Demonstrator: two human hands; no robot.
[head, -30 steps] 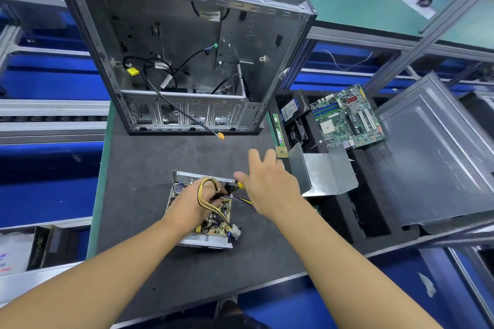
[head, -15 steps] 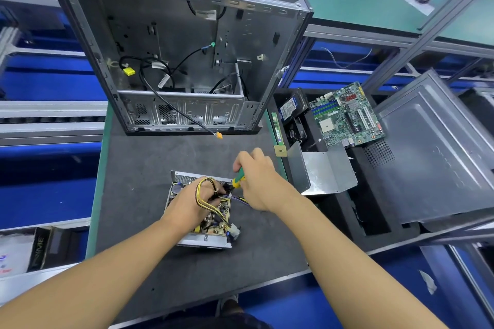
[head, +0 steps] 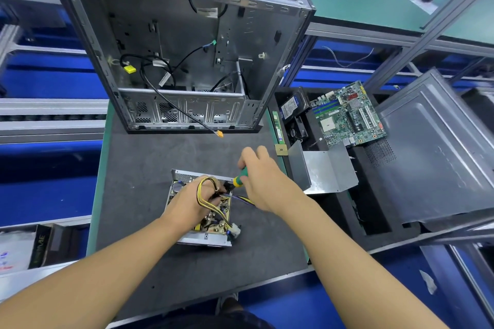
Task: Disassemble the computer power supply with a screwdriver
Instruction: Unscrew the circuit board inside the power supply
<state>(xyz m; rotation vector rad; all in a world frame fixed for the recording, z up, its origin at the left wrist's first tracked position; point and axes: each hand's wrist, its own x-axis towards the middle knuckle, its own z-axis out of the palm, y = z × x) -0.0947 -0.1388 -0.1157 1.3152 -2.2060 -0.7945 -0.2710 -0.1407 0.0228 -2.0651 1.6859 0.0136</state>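
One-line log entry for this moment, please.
left hand grips cables over power supply | right hand grips screwdriver pointing into unit | computer case upright behind

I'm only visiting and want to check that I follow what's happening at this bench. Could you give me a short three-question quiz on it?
1. True or false: the right hand holds the green-and-yellow-handled screwdriver.
2. What do the fingers of the left hand curl round?
A) a yellow-and-black cable bundle
B) a grey side panel
C) a blue-labelled drive
3. Fill in the blank: the green circuit board lies to the ___ of the open silver metal power supply box.

Key: 1 true; 2 A; 3 right.
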